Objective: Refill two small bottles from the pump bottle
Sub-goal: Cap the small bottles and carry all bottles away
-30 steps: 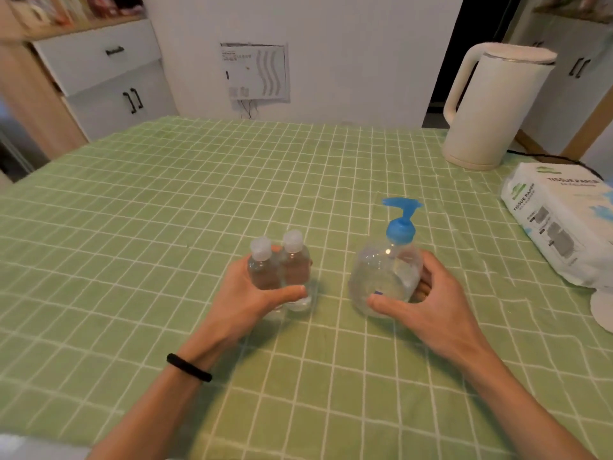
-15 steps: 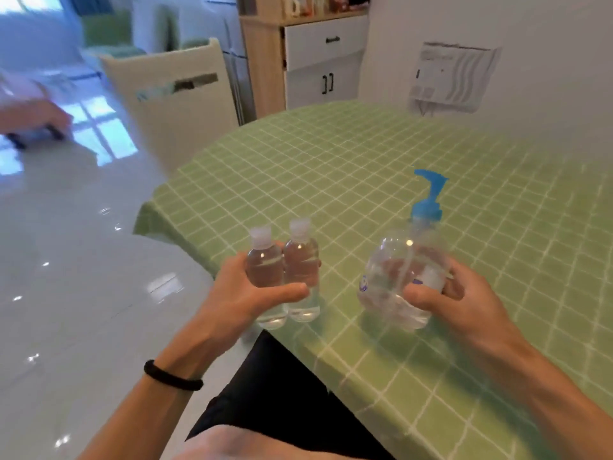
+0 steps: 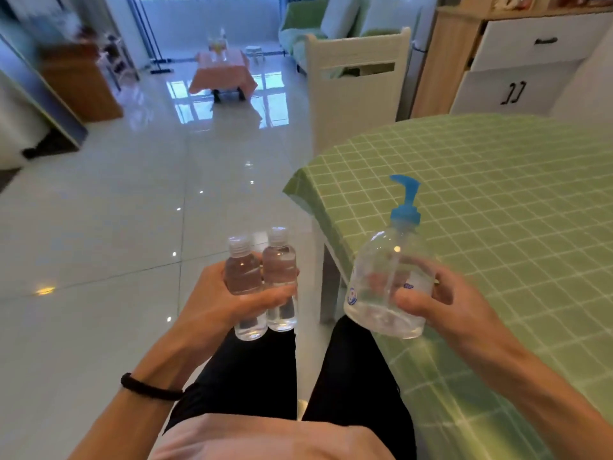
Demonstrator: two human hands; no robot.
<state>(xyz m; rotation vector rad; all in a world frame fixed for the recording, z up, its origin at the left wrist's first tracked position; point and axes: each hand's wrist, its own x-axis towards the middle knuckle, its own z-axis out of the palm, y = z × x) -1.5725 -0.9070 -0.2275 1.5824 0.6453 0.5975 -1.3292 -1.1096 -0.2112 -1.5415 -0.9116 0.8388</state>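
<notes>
My left hand [image 3: 217, 302] grips two small clear bottles [image 3: 260, 282] side by side, both upright with clear caps on and clear liquid inside. They are held in the air over my lap, left of the table's corner. My right hand [image 3: 444, 302] holds the clear pump bottle [image 3: 384, 287] with a blue pump head, tilted slightly left, with a little liquid at its bottom. It hangs above the near left edge of the green checked table [image 3: 497, 200].
A white chair [image 3: 355, 91] stands at the table's far left side. A cabinet with white drawers [image 3: 524, 61] is behind the table. Glossy tiled floor [image 3: 116, 227] spreads to the left, with a low orange-covered table [image 3: 222, 74] far off.
Both hands have lifted the bottles off the table and carried them left past its edge. My view has swung left toward the open room.
</notes>
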